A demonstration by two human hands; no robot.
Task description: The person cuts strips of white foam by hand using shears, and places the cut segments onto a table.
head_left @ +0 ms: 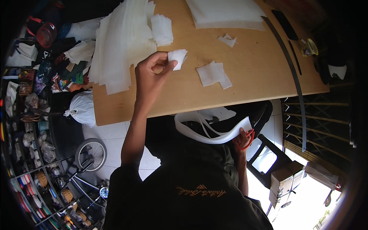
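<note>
Harsh white glare at lower right, dim shelves (40, 165) at left, strong fisheye curvature, black corners

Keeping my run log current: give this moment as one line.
Left hand: pinches small white pieces over table | Right hand: holds long white strip and red scissor handles | Table: loose white pieces, white sheets

I see strips (115, 42) on the worktop's (172, 96) left, a stack (162, 30) just right of them, sheets (226, 15) at the far side. Squares (209, 74) lie nearer; to their right, a ruler (300, 97) juts past the near edge. Pieces (179, 56) are in the left hand (151, 73), above the worktop; scissors (252, 136) and a band (226, 137) in the right hand (242, 138), before it.
</note>
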